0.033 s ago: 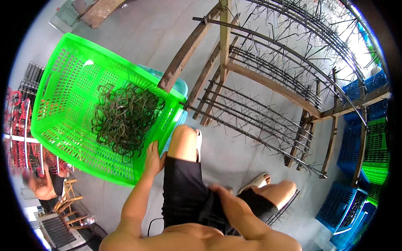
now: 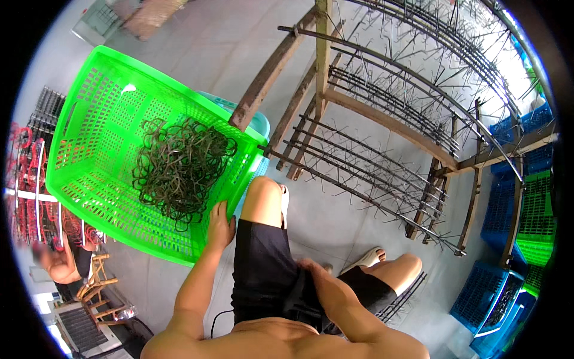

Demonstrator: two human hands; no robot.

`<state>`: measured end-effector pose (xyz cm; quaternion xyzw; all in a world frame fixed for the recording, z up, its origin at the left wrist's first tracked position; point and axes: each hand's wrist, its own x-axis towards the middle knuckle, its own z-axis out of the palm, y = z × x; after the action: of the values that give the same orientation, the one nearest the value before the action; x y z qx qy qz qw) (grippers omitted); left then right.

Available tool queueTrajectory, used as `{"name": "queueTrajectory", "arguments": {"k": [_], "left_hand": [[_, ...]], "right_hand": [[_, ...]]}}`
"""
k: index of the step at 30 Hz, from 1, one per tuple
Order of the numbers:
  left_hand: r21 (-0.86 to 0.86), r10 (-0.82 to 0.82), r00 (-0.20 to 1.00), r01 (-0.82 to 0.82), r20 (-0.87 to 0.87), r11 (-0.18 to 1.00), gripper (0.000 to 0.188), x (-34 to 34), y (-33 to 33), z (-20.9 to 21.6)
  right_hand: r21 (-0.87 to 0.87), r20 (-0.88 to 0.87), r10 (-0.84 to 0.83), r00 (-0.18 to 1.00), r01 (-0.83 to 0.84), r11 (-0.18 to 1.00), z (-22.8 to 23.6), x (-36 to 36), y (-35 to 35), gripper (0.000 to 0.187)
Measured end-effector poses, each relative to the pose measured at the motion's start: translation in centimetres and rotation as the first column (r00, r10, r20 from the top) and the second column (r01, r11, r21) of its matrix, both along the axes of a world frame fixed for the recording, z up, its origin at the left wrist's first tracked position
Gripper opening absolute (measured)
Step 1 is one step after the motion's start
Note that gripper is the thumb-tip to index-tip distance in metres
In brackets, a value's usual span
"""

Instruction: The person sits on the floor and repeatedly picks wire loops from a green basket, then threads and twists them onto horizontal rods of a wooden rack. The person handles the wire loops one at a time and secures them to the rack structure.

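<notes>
A large green plastic basket [image 2: 89, 206], with slotted walls, stands tilted on my left. Inside it, toward the near right end, lies a tangled heap of dark, curved, ring-like pieces [image 2: 182, 167]. My left hand [image 2: 221, 226] grips the basket's near right rim, fingers on the inner side and thumb outside. Against the black shorts [image 2: 263, 263] at my thigh rests my right hand [image 2: 310, 267]; its fingers are mostly hidden. Part of a light blue tub [image 2: 259, 125] shows behind the basket's far right corner.
A wooden rack [image 2: 388, 122] carries long dark rods with thin hooked wires [image 2: 371, 155] sticking out. Blue crates [image 2: 485, 296] and green crates [image 2: 535, 209] are stacked at right. At far left another person [image 2: 60, 266] is near hanging red pieces [image 2: 24, 179] and a bamboo chair [image 2: 95, 293].
</notes>
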<state>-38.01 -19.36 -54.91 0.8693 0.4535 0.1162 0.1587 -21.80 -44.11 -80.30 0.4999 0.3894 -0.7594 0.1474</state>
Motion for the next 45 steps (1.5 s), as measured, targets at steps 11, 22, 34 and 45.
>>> {"name": "queueTrajectory", "arguments": {"k": [11,22,34,45], "left_hand": [[0.25,-0.366,0.895,0.305,0.254,0.919,0.043,16.6,6.4,1.9],[0.24,-0.435,0.885,0.465,-0.166,0.852,0.023,20.1,7.3,2.4],[0.253,-0.363,0.931,0.358,-0.029,0.899,0.022,16.1,5.8,-1.4],[0.27,-0.385,0.921,0.386,-0.059,0.882,0.018,15.5,1.3,0.4]], "right_hand": [[0.521,-0.272,-0.803,-0.53,0.621,-0.586,13.1,13.0,1.6,0.02],[0.155,-0.284,0.234,-0.93,-0.286,-0.946,23.5,33.3,-15.6,0.038],[0.252,-0.383,-0.194,-0.903,0.1,-0.962,15.7,39.0,-26.9,0.025],[0.304,-0.35,-0.19,-0.917,0.081,-0.949,18.4,36.8,-31.2,0.024]]}}
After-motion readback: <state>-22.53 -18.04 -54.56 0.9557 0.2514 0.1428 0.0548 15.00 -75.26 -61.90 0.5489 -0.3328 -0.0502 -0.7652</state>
